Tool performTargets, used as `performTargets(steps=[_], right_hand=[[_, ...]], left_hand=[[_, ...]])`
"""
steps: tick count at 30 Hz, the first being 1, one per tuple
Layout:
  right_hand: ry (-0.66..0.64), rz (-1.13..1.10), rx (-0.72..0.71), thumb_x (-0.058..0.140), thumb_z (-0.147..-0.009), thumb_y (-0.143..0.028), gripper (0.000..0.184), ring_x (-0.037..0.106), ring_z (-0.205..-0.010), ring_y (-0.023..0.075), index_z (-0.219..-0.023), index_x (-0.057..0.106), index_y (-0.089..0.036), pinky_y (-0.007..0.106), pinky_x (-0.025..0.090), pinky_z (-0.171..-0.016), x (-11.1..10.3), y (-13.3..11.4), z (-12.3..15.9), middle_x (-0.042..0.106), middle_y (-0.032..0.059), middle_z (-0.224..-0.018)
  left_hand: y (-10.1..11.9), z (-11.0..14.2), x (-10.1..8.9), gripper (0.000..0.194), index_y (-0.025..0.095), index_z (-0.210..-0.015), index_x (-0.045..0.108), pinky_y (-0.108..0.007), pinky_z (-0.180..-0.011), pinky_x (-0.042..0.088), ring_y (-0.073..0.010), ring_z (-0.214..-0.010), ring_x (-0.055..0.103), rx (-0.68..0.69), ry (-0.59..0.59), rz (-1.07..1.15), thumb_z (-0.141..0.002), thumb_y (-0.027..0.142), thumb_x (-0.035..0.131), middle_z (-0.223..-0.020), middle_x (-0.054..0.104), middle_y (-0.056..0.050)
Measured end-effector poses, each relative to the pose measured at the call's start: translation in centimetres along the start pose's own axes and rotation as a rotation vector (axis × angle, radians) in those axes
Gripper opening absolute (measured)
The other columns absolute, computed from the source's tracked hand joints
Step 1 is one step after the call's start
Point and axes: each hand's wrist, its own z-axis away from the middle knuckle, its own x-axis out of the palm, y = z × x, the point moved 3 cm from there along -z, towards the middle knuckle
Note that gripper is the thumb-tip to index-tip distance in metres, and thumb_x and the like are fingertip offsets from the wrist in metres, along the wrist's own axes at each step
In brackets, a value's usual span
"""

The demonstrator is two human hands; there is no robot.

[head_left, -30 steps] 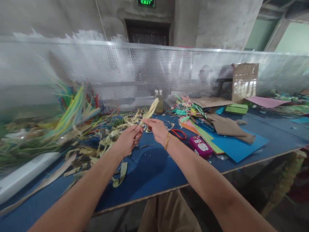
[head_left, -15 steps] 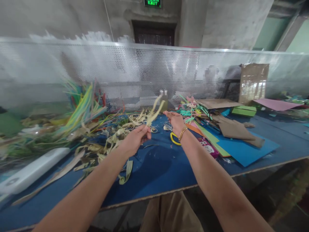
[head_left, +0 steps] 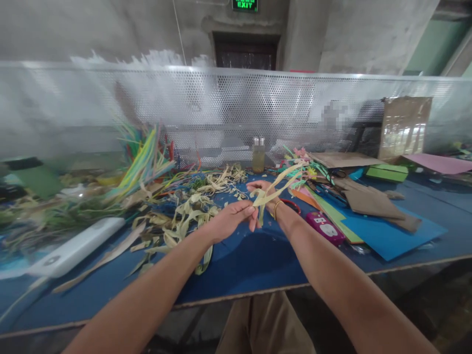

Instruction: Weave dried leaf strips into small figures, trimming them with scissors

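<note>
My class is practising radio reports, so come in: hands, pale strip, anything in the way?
Left hand pinching pale forked strip. Right hand behind strip, grip unclear. Possible obstruction: dry leafy scraps heaped beside left hand.

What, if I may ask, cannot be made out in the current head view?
All in the head view:
- Right hand: pale strips cross in front, so whether it grips them is unclear.
- Strips' pinched ends: covered by the left hand.
- Red loop: partly hidden by the right wrist.
- Exit sign: cut by the top edge.
- Green container: details blurred.
</note>
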Motion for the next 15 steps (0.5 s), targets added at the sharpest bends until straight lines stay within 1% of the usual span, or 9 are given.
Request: performTargets(steps=[2, 5, 8, 10, 11, 13, 15], right_hand=[[-0.134, 0.08, -0.047, 0.07, -0.066, -0.026, 0.019, 0.061, -0.071, 0.0165, -0.083, 0.072, -0.017, 0.031, 0.045, -0.069, 1.7, -0.1, -0.1, 0.07, 0.0055, -0.083], [-0.277, 0.269, -0.228, 0.069, -0.069, -0.027, 0.012, 0.06, -0.073, 0.0159, -0.078, 0.073, -0.021, 0.03, 0.043, -0.072, 4.5, -1.1, -0.6, 0.07, 0.0037, -0.079], [-0.346, 0.425, -0.417, 0.064, -0.076, -0.032, 0.015, 0.059, -0.072, 0.0145, -0.08, 0.074, -0.021, 0.028, 0.04, -0.069, 7.5, -2.6, -0.8, 0.07, 0.0026, -0.078], [-0.363, 0.514, -0.527, 0.061, -0.079, -0.035, 0.019, 0.058, -0.074, 0.0142, -0.084, 0.073, -0.021, 0.028, 0.038, -0.072, 9.6, -3.6, -0.8, 0.069, 0.0024, -0.079], [-0.378, 0.564, -0.589, 0.06, -0.081, -0.035, 0.02, 0.058, -0.078, 0.0146, -0.087, 0.073, -0.022, 0.028, 0.037, -0.077, 10.6, -4.1, -0.8, 0.069, 0.0026, -0.083], [-0.415, 0.667, -0.732, 0.056, -0.084, -0.034, 0.022, 0.054, -0.093, 0.0162, -0.098, 0.07, -0.024, 0.03, 0.032, -0.086, 12.8, -5.0, -0.5, 0.068, 0.0033, -0.098], [-0.456, 0.752, -0.834, 0.055, -0.086, -0.03, 0.027, 0.049, -0.103, 0.0173, -0.11, 0.064, -0.028, 0.032, 0.029, -0.089, 15.0, -5.4, -0.1, 0.063, 0.0021, -0.115]], left_hand=[[0.4, 0.2, 0.3, 0.032, 0.017, -0.072, 0.058, -0.031, -0.073, 0.043, -0.0186, -0.071, 0.06, 0.006, -0.064, 0.039, -0.086, 0.044, 0.047, -0.059, 0.059, -0.003], [1.1, 0.8, 0.9, 0.033, 0.016, -0.073, 0.057, -0.03, -0.07, 0.043, -0.0184, -0.068, 0.061, -0.019, -0.192, 0.083, -0.085, 0.045, 0.048, -0.059, 0.059, -0.004], [1.8, 1.5, 1.9, 0.033, 0.016, -0.073, 0.057, -0.031, -0.071, 0.045, -0.0183, -0.067, 0.062, -0.06, -0.337, 0.122, -0.085, 0.045, 0.048, -0.059, 0.059, -0.004], [2.3, 1.9, 2.5, 0.033, 0.016, -0.072, 0.058, -0.032, -0.07, 0.045, -0.0183, -0.066, 0.061, -0.085, -0.427, 0.148, -0.085, 0.045, 0.049, -0.058, 0.059, -0.004], [2.5, 2.1, 2.8, 0.033, 0.016, -0.072, 0.058, -0.032, -0.069, 0.045, -0.0184, -0.065, 0.061, -0.101, -0.465, 0.165, -0.085, 0.045, 0.049, -0.058, 0.059, -0.004], [2.9, 2.5, 3.1, 0.033, 0.017, -0.07, 0.058, -0.032, -0.067, 0.046, -0.0188, -0.064, 0.061, -0.135, -0.512, 0.21, -0.084, 0.045, 0.05, -0.056, 0.058, -0.004], [3.3, 2.8, 3.1, 0.033, 0.017, -0.067, 0.058, -0.031, -0.064, 0.045, -0.0192, -0.062, 0.061, -0.158, -0.513, 0.252, -0.084, 0.045, 0.051, -0.055, 0.057, -0.004]])
